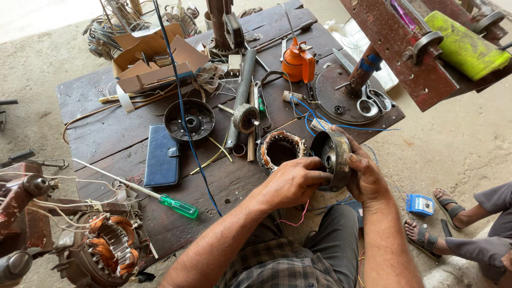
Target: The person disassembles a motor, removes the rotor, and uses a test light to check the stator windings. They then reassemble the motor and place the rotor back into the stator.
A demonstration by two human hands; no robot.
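From the head camera, the person sits at the edge of a low dark wooden table and holds a round dark metal motor end cover up off the table edge, just in front of their lap. The right hand is wrapped around the cover's right rim, thumb lying across its face, while the left hand is closed against the cover's lower left side, fingers curled in toward its centre; both are clearly gripping it, not spread. Just left of the cover, touching or nearly so, the stator with copper windings lies flat on the table, its bore empty, blue wires trailing from it. The rotor with its shaft lies apart on the table, and a second dark round cover sits open side up farther left. So the motor appears fully taken apart, and by my judgement nothing is joined again yet: cover, stator, rotor and second cover are all separate. A green-handled screwdriver, scissors and an orange oil can lie unused nearby.
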